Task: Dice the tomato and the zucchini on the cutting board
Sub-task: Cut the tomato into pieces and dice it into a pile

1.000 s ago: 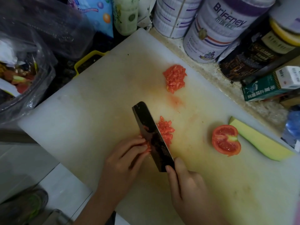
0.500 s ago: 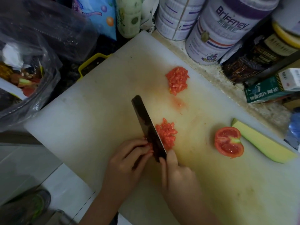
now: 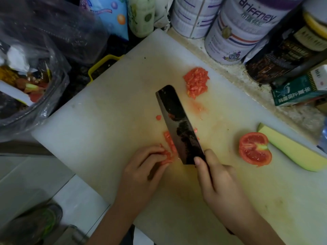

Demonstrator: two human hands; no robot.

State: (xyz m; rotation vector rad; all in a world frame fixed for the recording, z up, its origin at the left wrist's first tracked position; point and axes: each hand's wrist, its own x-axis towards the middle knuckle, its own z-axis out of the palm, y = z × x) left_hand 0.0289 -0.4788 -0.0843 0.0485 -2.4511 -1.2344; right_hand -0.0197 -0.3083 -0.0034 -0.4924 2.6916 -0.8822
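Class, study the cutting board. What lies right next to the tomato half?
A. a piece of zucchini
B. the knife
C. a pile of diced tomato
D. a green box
A: the zucchini piece lies alongside the tomato half, while the knife and the diced pile sit well apart from it.

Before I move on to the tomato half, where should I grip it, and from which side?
Pinch the tomato half by its rounded skin rim, coming from above on its near-left side. It lies cut face up, soft and wet in the middle, and the zucchini wedge crowds its far-right edge. Probably use the left hand; the right hand grips the cleaver.
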